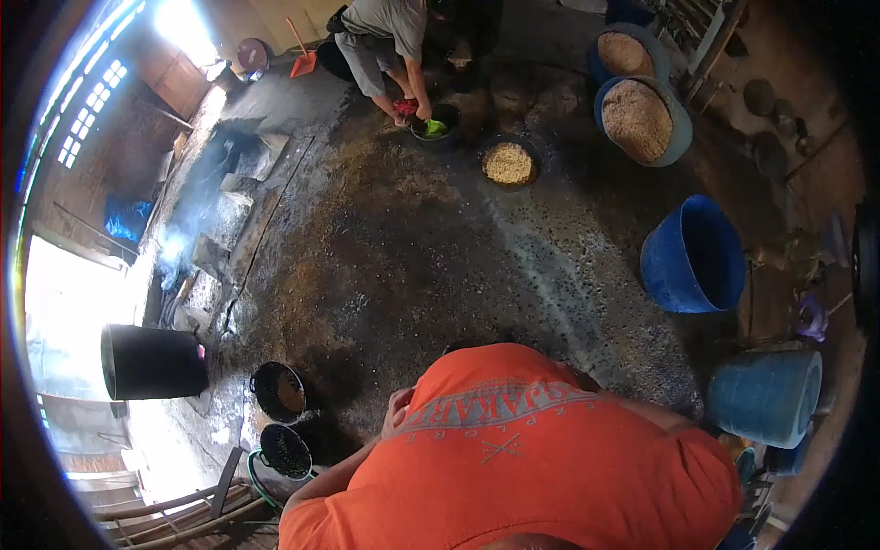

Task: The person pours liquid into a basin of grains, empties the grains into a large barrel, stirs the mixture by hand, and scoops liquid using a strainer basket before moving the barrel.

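Observation:
At the left edge of my orange shirt [495, 458], my left hand [399, 408] shows in part. Its fingers are mostly hidden, and I cannot make out whether they hold anything. My right forearm [646, 412] shows a little beyond the shirt, but the right hand is hidden behind my body. A dark rim [481, 345] peeks out just past the front of the shirt. Two black basins [278, 392] stand on the floor to the left of my left hand, one with brownish contents, the other [286, 451] with a dark inside.
Ahead, a bending person [385, 37] holds a green scoop [434, 128] in a dark basin. Pale pieces fill another basin [509, 163]. Blue tubs [695, 257] line the right side, two with pale contents [636, 119]. Left are a black bin [154, 362] and smoke [174, 247].

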{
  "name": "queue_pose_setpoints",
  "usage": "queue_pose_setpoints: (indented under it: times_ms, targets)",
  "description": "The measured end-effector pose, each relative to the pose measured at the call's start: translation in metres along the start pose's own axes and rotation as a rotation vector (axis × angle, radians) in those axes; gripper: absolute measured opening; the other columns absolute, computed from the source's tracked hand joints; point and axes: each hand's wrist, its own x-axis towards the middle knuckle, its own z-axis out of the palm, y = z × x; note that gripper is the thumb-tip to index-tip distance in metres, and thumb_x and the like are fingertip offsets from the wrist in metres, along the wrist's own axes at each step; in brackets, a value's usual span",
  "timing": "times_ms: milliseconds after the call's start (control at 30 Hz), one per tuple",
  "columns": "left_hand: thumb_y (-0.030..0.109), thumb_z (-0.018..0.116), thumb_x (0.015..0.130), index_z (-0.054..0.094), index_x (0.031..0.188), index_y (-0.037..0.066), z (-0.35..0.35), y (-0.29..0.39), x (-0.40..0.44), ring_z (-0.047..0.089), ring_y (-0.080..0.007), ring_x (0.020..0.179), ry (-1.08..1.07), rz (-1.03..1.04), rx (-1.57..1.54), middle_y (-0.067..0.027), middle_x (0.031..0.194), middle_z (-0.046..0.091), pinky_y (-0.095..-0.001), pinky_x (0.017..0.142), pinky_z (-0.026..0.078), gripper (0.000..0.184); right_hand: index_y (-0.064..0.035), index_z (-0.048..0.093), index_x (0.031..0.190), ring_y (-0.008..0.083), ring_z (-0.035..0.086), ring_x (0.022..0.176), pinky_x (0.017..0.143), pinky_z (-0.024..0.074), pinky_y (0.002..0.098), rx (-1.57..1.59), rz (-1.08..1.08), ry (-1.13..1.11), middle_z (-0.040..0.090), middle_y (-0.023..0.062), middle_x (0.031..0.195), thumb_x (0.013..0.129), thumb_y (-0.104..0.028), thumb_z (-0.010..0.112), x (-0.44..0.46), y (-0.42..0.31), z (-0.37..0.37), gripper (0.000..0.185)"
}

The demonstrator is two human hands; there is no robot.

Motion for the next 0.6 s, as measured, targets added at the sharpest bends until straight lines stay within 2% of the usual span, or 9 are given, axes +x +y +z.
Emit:
queue_pose_setpoints:
  times_ms: [67,133,267,367,433,467,533,600]
  targets:
    - [0.043,0.052,0.100,0.038,0.148,0.019,0.002,0.004,0.000,0.038,-0.0342,0.134,0.004,0.070,0.021,-0.0178,0.147,0.036,-0.0471,0.107,0.038,0.056,-0.0077,0.041,0.150,0.0221,0.043,0.137,0.115,0.0308,0.0395,-0.013,-0.004,0.003,0.043,0.0095,0.152,0.100,-0.057,0.044,-0.001,-0.006,0.002,0.070]
    - [0.047,0.048,0.099,0.041,0.146,0.010,0.005,0.020,-0.002,0.039,-0.0321,0.134,0.101,-0.331,-0.238,-0.0178,0.145,0.037,-0.0462,0.108,0.036,0.060,-0.0077,0.041,0.150,0.0221,0.043,0.137,0.115,0.0308,0.0396,-0.025,-0.007,0.006,0.043,0.0095,0.152,0.100,-0.057,0.044,-0.001,-0.005,0.001,0.070]
    - [0.048,0.046,0.099,0.042,0.144,0.005,0.006,0.032,0.002,0.039,-0.0311,0.134,0.144,-0.270,-0.179,-0.0172,0.143,0.039,-0.0452,0.109,0.034,0.063,-0.0076,0.041,0.150,0.0221,0.043,0.137,0.115,0.0308,0.0397,-0.055,-0.015,0.008,0.043,0.0095,0.152,0.100,-0.058,0.044,-0.004,-0.016,0.003,0.071]
    - [0.049,0.046,0.099,0.041,0.146,0.006,0.004,0.030,0.003,0.039,-0.0309,0.134,0.113,-0.372,-0.205,-0.0170,0.143,0.039,-0.0446,0.109,0.034,0.063,-0.0076,0.041,0.149,0.0221,0.043,0.137,0.115,0.0308,0.0398,-0.077,-0.024,0.012,0.043,0.0096,0.152,0.099,-0.058,0.044,-0.008,-0.031,0.007,0.071]
    - [0.048,0.047,0.099,0.042,0.146,0.006,0.003,0.031,0.005,0.038,-0.0302,0.135,0.090,-0.154,-0.073,-0.0166,0.143,0.039,-0.0437,0.109,0.034,0.063,-0.0076,0.041,0.149,0.0221,0.043,0.137,0.115,0.0309,0.0398,-0.088,-0.032,0.015,0.043,0.0096,0.152,0.099,-0.059,0.044,-0.010,-0.041,0.009,0.072]
    - [0.048,0.047,0.099,0.042,0.146,0.006,0.003,0.033,0.005,0.038,-0.0302,0.135,0.087,-0.153,-0.073,-0.0166,0.143,0.039,-0.0437,0.109,0.034,0.063,-0.0076,0.041,0.149,0.0221,0.043,0.137,0.115,0.0309,0.0399,-0.091,-0.038,0.016,0.043,0.0096,0.152,0.099,-0.059,0.044,-0.012,-0.047,0.010,0.072]
    - [0.045,0.046,0.101,0.042,0.145,0.005,0.004,0.042,0.008,0.038,-0.0296,0.135,0.159,-0.309,-0.164,-0.0166,0.145,0.038,-0.0435,0.110,0.034,0.060,-0.0075,0.042,0.149,0.0222,0.043,0.137,0.115,0.0309,0.0399,-0.098,-0.044,0.023,0.043,0.0097,0.152,0.099,-0.059,0.044,-0.014,-0.057,0.013,0.072]
    - [0.043,0.047,0.101,0.043,0.145,0.005,0.003,0.036,0.006,0.038,-0.0293,0.135,0.155,-0.296,-0.195,-0.0159,0.145,0.039,-0.0434,0.110,0.033,0.058,-0.0075,0.042,0.149,0.0222,0.043,0.137,0.115,0.0309,0.0400,-0.101,-0.057,0.030,0.043,0.0097,0.152,0.099,-0.060,0.044,-0.016,-0.067,0.016,0.072]
